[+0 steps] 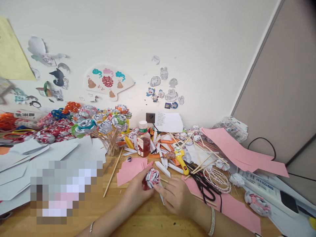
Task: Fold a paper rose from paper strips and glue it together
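My left hand (138,188) is closed around a round paper flower (152,177) with white and pink petals, held above the wooden table. My right hand (178,195) has curled fingers, and its index fingertip touches the flower's lower right side. Between that finger and the thumb shows a narrow white paper strip (162,196). A thin wooden stick (164,180) runs behind the right hand; whether it joins the flower cannot be made out. Pink paper sheets (129,171) lie just beyond my left hand. A yellow glue gun (182,162) rests past my right hand.
A bottle (143,140) of reddish liquid stands behind the hands. Paper flowers on sticks (108,121) crowd the back left, beside white paper sheets (56,154). Scissors (207,192), bead strings (217,180) and pink paper (237,210) lie right. A loose stick (113,172) lies left.
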{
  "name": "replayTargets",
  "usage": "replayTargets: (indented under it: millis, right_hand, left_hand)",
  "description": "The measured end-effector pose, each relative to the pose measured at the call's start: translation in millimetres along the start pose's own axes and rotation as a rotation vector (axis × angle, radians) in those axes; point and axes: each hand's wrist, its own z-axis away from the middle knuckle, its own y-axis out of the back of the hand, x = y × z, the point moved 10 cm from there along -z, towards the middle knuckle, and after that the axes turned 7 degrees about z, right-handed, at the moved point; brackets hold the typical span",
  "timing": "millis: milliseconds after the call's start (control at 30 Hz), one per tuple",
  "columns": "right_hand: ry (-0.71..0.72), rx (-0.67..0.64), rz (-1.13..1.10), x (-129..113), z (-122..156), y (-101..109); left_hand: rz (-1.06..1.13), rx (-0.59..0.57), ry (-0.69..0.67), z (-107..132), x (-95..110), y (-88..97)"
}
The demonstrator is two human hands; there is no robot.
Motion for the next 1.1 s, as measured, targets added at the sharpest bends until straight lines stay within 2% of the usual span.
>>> replayTargets:
  millis: [200,467,767,967,1100]
  right_hand:
    - [0.02,-0.016,0.059,-4,-2,-3]
    - [0.014,-0.008,0.078,-5,-5,-4]
    - [0.019,-0.034,0.103,-5,-6,-4]
    - [-0.02,-0.001,0.099,-1,-5,1]
    - [-0.009,-0.026,0.095,-1,-5,-3]
  left_hand:
    - [0.067,-0.021,0.024,0,-6,-3.4]
    - [0.107,0.021,0.038,0,-18,-1.9]
    - [0.116,0.019,0.026,0,-3,-0.4]
    - [0.147,0.021,0.048,0,-2,-0.4]
    - [0.143,0.038,0.059,0,-3,1.0]
